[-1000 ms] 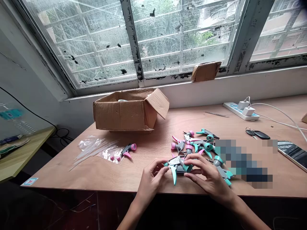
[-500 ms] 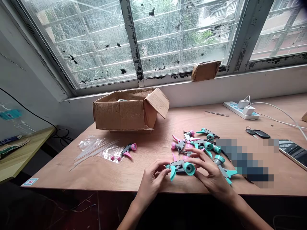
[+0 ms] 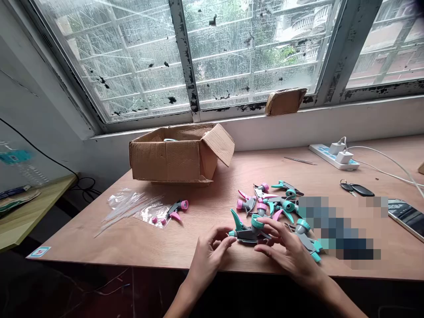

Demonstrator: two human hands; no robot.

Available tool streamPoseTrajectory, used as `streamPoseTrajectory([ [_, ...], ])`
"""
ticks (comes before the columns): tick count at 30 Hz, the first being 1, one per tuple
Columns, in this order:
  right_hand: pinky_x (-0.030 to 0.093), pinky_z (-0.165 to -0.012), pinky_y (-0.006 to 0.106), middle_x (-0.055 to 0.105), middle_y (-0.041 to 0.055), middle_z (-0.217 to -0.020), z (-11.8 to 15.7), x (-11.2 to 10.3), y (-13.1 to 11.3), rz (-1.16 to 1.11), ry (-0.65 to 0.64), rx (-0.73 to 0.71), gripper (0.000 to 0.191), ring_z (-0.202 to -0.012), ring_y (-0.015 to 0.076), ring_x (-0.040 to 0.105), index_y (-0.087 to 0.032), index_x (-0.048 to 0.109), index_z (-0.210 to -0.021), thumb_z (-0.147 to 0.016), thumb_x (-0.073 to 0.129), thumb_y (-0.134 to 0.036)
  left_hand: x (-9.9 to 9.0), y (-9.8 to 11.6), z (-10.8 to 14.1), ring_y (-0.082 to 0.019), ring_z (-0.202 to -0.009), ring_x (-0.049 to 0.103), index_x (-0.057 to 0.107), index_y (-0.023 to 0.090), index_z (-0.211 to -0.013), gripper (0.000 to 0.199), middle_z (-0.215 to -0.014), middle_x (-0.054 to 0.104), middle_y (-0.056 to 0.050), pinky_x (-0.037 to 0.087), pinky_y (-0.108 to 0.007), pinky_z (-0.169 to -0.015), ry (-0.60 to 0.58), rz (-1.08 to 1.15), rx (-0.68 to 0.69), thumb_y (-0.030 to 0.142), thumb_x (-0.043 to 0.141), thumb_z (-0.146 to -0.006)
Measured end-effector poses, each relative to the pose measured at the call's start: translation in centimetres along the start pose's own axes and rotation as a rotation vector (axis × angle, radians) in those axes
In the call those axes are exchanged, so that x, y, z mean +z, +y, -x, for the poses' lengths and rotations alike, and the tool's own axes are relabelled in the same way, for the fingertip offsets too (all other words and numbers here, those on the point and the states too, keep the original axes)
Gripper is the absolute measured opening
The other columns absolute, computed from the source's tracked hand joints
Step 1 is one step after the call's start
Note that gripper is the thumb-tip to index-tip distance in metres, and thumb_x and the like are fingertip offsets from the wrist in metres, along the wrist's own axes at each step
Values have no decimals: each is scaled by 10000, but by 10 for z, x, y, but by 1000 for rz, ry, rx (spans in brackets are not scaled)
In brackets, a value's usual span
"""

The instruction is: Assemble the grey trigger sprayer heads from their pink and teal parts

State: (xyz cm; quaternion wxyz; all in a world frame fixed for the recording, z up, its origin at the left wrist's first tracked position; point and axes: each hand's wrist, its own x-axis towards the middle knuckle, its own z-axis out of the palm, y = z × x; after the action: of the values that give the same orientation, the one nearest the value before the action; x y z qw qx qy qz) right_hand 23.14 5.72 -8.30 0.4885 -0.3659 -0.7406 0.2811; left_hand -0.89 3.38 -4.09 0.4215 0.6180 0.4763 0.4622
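Between my two hands is a teal and grey trigger spray head (image 3: 247, 235), low over the front of the table, its trigger pointing up and its ring-shaped teal cap tilted upward. My left hand (image 3: 209, 255) pinches its teal nozzle end between thumb and fingers. At the other end, the fingers and thumb of my right hand (image 3: 287, 252) close around the grey rear part. Just behind lies a pile of pink and teal spray heads (image 3: 261, 206). Another teal spray head (image 3: 306, 240) rests beside my right hand, partly covered by it.
A pink spray head (image 3: 175, 211) lies by a clear plastic bag (image 3: 149, 216) and thin tubes (image 3: 129, 208). An open cardboard box (image 3: 165, 161) stands at the back. To the right are a power strip (image 3: 331, 157), keys (image 3: 361, 190) and a phone (image 3: 407, 218).
The spray head between my hands has been turned over: its trigger pointed down and its cap faced me, and now both point up. My right hand's fingers have shifted around its rear end.
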Motion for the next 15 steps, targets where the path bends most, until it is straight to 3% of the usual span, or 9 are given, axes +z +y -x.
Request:
streamPoseTrajectory([
  [2, 665, -794, 364, 691, 124, -1258, 0, -1, 1, -14, -39, 40, 519, -1099, 286, 729, -316, 499, -1458, -970, 658, -385, 0, 1, -1, -193, -848, 696, 754, 212, -1049, 213, -930, 760, -47, 543, -264, -754, -1, 15, 8, 370, 716, -910],
  [4, 662, -741, 343, 749, 90, -1053, -3, -4, 0, -25, -66, 84, 533, -890, 244, 767, -287, 481, -1494, -994, 612, -419, -1, -1, -1, -190, -844, 687, 763, 218, -1040, 206, -909, 755, -40, 538, -259, -747, -1, 17, 22, 367, 730, -902],
  [7, 602, -558, 291, 697, 16, -766, -8, -8, -7, 41, -57, 132, 547, -593, 191, 672, -246, 560, -1441, -971, 623, -519, -2, -3, -1, -185, -838, 664, 772, 222, -1019, 182, -884, 733, -33, 531, -254, -735, 5, 20, 56, 348, 746, -891],
  [11, 516, -566, 292, 672, 31, -769, -14, -11, -17, 196, -82, 63, 341, -645, 201, 630, -239, 753, -1017, -1001, 571, -527, -2, -2, 0, -170, -832, 639, 763, 223, -975, 112, -882, 706, -26, 522, -239, -724, -9, 46, 107, 292, 756, -887],
  [13, 478, -572, 292, 620, 27, -724, -15, -11, -19, 223, -104, 3, 410, -641, 195, 596, -226, 702, -794, -1040, 506, -489, -2, 1, 2, -162, -827, 616, 755, 224, -964, 100, -895, 686, -27, 525, -237, -723, -17, 41, 119, 288, 759, -887],
  [15, 445, -561, 286, 563, 13, -680, -14, -9, -19, 222, -117, -35, 449, -609, 181, 554, -220, 630, -709, -1061, 471, -450, -1, 2, 3, -158, -830, 592, 746, 226, -956, 88, -935, 667, -33, 535, -243, -728, -27, 43, 124, 292, 747, -898],
])
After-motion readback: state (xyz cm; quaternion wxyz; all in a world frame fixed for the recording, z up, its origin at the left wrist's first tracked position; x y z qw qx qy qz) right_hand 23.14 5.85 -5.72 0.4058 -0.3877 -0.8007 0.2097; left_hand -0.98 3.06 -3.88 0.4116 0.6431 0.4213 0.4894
